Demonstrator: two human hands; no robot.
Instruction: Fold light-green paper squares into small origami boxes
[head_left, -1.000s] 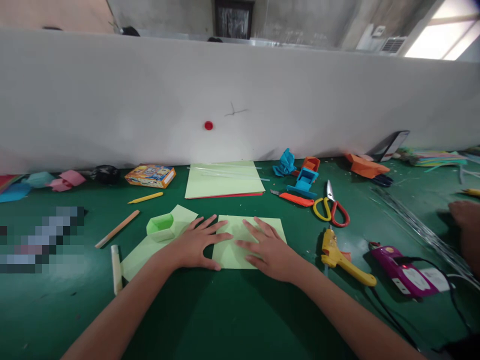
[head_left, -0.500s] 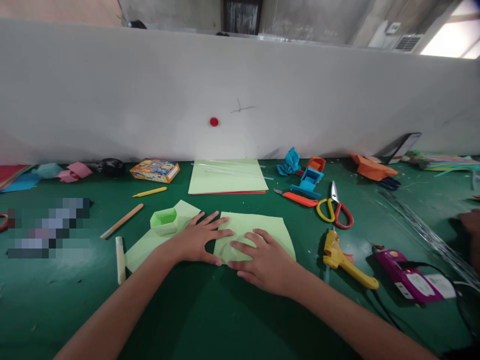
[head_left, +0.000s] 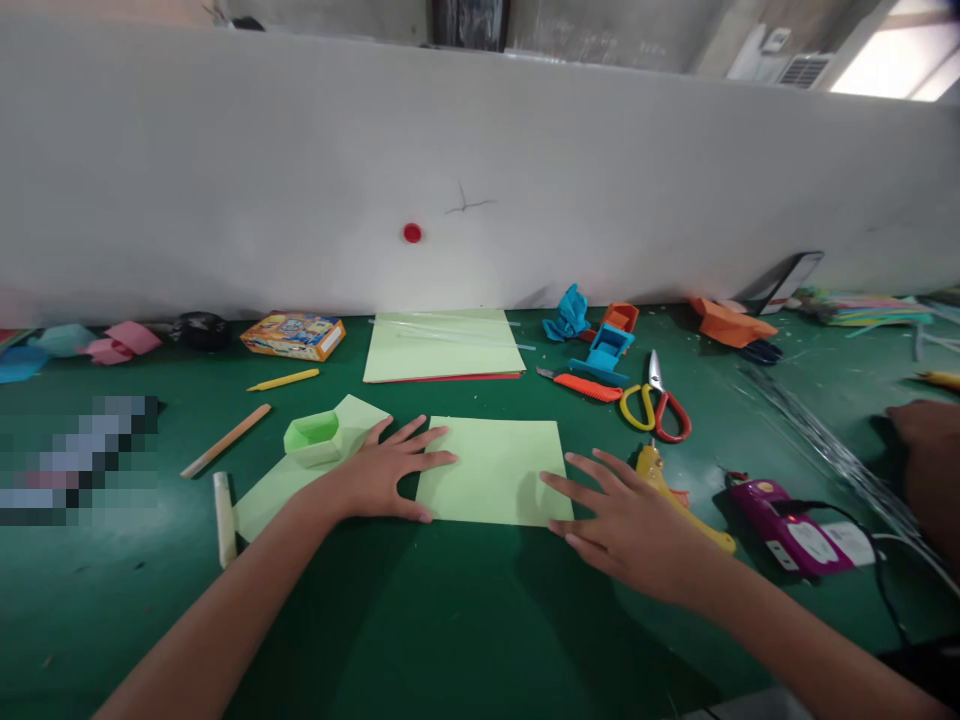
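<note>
A light green sheet of paper [head_left: 491, 470] lies flat on the green table in front of me. My left hand [head_left: 390, 470] has its fingers spread over the sheet's left edge. At the right edge, my right hand [head_left: 622, 515] rests its stretched fingertips, the fingers apart. Partly under my left hand and forearm is another light green paper [head_left: 277, 490], and a small green folded paper box [head_left: 313, 440] sits on it. My right hand partly covers a yellow hot glue gun [head_left: 686, 515].
Scissors [head_left: 661, 410], an orange utility knife [head_left: 589, 387] and blue folded paper [head_left: 607, 350] lie behind my right hand. A paper stack [head_left: 442, 350] is at the white partition. A purple device [head_left: 795, 530] with cables sits right, near another person's hand [head_left: 926, 450].
My right hand has slid right from the sheet's middle to its right edge. The sheet, curved at the right before, now lies flat. The view has shifted slightly.
</note>
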